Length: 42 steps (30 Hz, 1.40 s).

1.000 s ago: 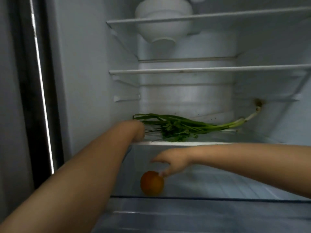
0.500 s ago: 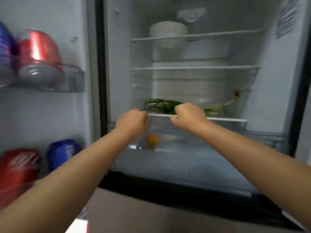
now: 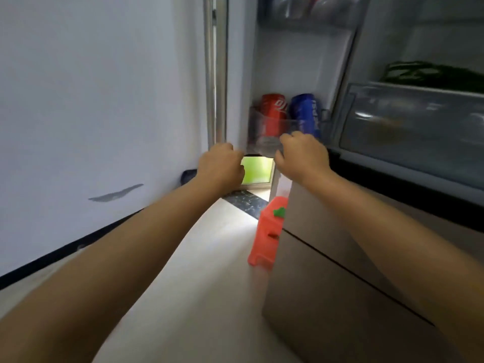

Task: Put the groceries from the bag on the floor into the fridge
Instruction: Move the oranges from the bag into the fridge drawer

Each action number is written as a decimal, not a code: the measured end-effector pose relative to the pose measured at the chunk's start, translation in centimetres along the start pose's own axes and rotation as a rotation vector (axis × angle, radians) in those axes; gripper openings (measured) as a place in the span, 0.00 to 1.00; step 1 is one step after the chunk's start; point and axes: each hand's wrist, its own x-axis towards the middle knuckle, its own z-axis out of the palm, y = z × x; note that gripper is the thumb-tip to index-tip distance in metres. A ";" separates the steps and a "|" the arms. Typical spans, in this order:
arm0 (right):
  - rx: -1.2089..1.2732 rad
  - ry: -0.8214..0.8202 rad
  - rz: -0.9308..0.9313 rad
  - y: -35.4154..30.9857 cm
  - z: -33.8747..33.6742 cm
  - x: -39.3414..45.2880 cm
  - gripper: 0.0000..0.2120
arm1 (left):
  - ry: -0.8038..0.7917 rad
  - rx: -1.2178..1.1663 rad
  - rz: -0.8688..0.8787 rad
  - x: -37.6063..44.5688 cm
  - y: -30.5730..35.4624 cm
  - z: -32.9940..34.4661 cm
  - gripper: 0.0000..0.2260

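The fridge stands open on the right. A bunch of green onions [image 3: 429, 74] lies on the shelf above the clear crisper drawer [image 3: 408, 121]. My left hand [image 3: 221, 166] hovers in the air with curled fingers and holds nothing, just below the edge of the fridge door [image 3: 216, 74]. My right hand [image 3: 302, 155], fingers curled too, is in front of the lower door shelf [image 3: 264, 137]; whether it touches the shelf I cannot tell. The grocery bag is out of view.
A red can [image 3: 272, 113] and a blue can [image 3: 305, 113] stand in the lower door shelf. An orange plastic stool [image 3: 267, 231] sits on the floor beside the fridge's closed lower drawers [image 3: 327, 284]. A white wall [image 3: 91, 100] runs along the left.
My view has swung left and down, away from the fridge interior. Both hands have drawn back from the shelf edge and now hang in front of the door's lower shelf.
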 end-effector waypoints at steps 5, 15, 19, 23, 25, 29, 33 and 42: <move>0.154 -0.085 -0.178 -15.2 4.0 -1.0 0.14 | -0.113 0.088 -0.146 -7.1 -14.1 0.6 0.15; 0.314 -0.453 -0.224 -39.3 14.2 -5.7 0.16 | -0.400 0.178 -0.308 -21.4 -39.9 5.8 0.14; 0.323 -0.610 -0.225 -44.9 19.9 -7.0 0.17 | -0.501 0.124 -0.365 -24.2 -46.3 10.4 0.14; 0.310 -0.744 -0.170 -48.8 26.7 -6.5 0.17 | -0.622 0.071 -0.374 -24.2 -52.2 15.3 0.15; 0.317 -0.784 -0.156 -50.9 30.4 -5.2 0.17 | -0.669 0.068 -0.363 -23.1 -55.3 17.6 0.15; 0.288 -0.873 -0.118 -55.8 37.7 -1.8 0.15 | -0.789 0.077 -0.324 -20.4 -62.1 21.5 0.14; 0.045 -0.989 -0.254 -60.2 44.0 0.2 0.14 | -0.877 0.100 -0.229 -18.5 -69.2 26.0 0.14; -0.092 -1.159 -0.248 -66.2 60.2 -1.1 0.14 | -1.025 -0.001 0.022 -18.1 -81.1 41.9 0.15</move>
